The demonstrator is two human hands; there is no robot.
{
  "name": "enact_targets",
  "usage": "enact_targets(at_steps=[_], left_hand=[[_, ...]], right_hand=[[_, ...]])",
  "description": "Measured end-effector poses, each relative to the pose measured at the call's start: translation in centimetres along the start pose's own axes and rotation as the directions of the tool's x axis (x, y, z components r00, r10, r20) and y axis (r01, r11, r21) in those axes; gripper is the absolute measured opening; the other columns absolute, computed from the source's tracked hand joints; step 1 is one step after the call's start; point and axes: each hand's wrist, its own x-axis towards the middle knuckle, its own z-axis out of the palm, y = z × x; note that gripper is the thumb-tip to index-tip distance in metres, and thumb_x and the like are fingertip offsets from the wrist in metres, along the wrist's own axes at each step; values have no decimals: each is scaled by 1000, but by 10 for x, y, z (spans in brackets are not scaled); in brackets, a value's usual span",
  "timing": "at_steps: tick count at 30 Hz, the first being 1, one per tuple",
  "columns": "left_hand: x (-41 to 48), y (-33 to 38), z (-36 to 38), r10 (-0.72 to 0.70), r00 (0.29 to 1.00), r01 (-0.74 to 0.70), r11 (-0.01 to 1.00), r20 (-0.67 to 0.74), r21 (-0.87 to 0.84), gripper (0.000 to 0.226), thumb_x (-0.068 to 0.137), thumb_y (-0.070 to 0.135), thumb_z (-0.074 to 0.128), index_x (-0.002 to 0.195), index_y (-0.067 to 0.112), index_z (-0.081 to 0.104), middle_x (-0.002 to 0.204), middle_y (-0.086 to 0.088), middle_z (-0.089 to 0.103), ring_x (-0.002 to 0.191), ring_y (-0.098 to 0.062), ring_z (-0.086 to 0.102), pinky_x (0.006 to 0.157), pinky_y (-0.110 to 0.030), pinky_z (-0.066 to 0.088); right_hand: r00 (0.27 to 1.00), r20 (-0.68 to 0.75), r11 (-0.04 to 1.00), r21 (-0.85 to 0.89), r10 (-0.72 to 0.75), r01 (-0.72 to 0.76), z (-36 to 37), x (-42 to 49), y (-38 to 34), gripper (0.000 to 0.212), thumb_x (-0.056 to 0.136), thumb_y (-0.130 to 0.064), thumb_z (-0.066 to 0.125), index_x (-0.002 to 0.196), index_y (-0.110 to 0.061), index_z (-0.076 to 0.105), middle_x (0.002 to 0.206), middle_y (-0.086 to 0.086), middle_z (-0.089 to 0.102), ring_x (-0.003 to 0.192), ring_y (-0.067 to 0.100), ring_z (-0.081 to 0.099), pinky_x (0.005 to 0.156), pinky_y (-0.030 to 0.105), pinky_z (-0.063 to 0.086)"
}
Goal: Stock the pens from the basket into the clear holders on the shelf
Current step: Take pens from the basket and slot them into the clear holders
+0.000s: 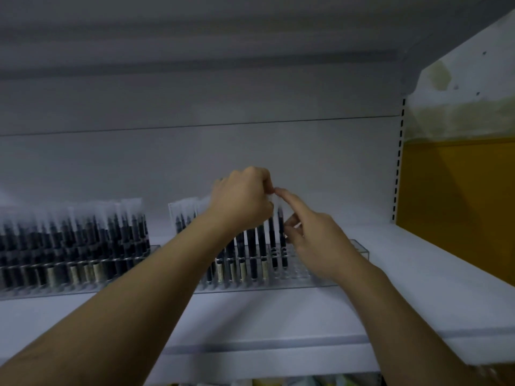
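Reaching up to a white shelf (pixel 418 263), two bare arms are shown meeting over a partly filled holder (pixel 359 249) of clear plastic. The left hand (pixel 241 200) is curled into a loose fist, its fingertips closed on the clear wrapper top of a dark pen (pixel 282 240), the last upright one at the right end of the row. The right hand (pixel 312 235) is half open: its index finger is stretched out to touch the same wrapper top, while the thumb and lower fingers are pinched against the barrel. The picture is blurred by motion, so the exact grip is hard to confirm. The pen's lower end is seen down in a hole of the holder. Other pens (pixel 252 246) are stood in a row to its left, and free holes are seen to its right. A second, full holder (pixel 153 247) is set further left on the shelf, apart from the first. The basket is not in view.

The pen is judged to be mid-seating. It is best kept upright, guided by the barrel rather than the flimsy wrapper, and pressed straight down until it is held by the hole. Neighbouring pens should not be knocked, since they are packed close and could be tilted.
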Motion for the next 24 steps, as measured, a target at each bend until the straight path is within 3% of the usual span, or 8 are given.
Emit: enact_targets(at_steps=[3, 5, 7, 9, 14, 19, 21, 24], left_hand=[[-3, 1, -4, 18, 1000, -19, 999, 20, 43, 19, 85, 22, 65, 103, 29, 60, 107, 5, 67, 102, -18, 62, 101, -43, 42], [-10, 3, -9, 28, 998, -33, 994, 52, 104, 35, 89, 31, 62, 123, 30, 56, 125, 6, 62, 117, -17, 56, 115, -48, 24], [-20, 4, -14, 35, 998, -40, 994, 44, 104, 48, 91, 38, 58, 137, 31, 44, 135, 5, 55, 127, -16, 49, 120, -48, 7], [-35, 3, -20, 49, 999, -48, 996, -21, 71, 53, 91, 39, 57, 141, 31, 39, 139, 5, 52, 131, -15, 44, 120, -46, 3], [-81, 0, -33, 112, 987, -106, 993, -117, 60, 45, 92, 35, 56, 136, 29, 47, 140, 6, 50, 134, -13, 39, 121, -40, -1], [-136, -21, -36, 153, 980, -149, 988, -128, 43, 48, 90, 34, 59, 136, 28, 47, 140, 5, 50, 137, -12, 36, 121, -36, 5], [-159, -30, -35, 159, 978, -153, 987, -132, 55, 47, 89, 34, 61, 135, 28, 49, 138, 5, 53, 133, -14, 41, 120, -39, 17], [-194, -42, -31, 165, 975, -159, 986, -147, 51, 45, 87, 33, 65, 130, 26, 55, 131, 4, 58, 126, -18, 48, 110, -41, 34]], right_hand=[[997, 62, 997, 64, 38, -42, -3, -6, -4, 80, 97, -15, 52, 145, -56, 3, 113, -6, 60, 91, 12, 61, 87, 37, 54], [997, 52, 996, 61, 56, -59, -6, -11, -6, 92, 94, -21, 59, 144, -55, -10, 141, -4, 45, 116, 15, 54, 98, 36, 48], [999, -3, 998, 42, 54, -53, -10, -17, -9, 97, 92, -27, 63, 145, -52, -14, 152, -6, 31, 129, 15, 43, 102, 32, 42], [998, -52, 999, 29, 42, -41, -15, -26, -13, 92, 91, -30, 63, 149, -47, -7, 152, -8, 28, 132, 14, 39, 102, 29, 38], [996, -93, 999, -39, 10, -13, -23, -53, -37, 74, 93, -28, 61, 151, -37, 16, 149, -12, 26, 133, 10, 36, 102, 22, 31], [983, -181, 999, -33, -14, 8, -9, -91, -72, 70, 90, -25, 66, 149, -32, 28, 144, -12, 30, 131, 7, 33, 104, 19, 27], [986, -167, 1000, -11, -31, 29, 5, -106, -87, 69, 89, -27, 66, 148, -32, 30, 145, -13, 30, 132, 7, 33, 110, 24, 29], [989, -137, 998, 14, -56, 58, 28, -127, -104, 64, 91, -29, 64, 146, -34, 33, 148, -13, 29, 132, 7, 35, 105, 21, 30]])
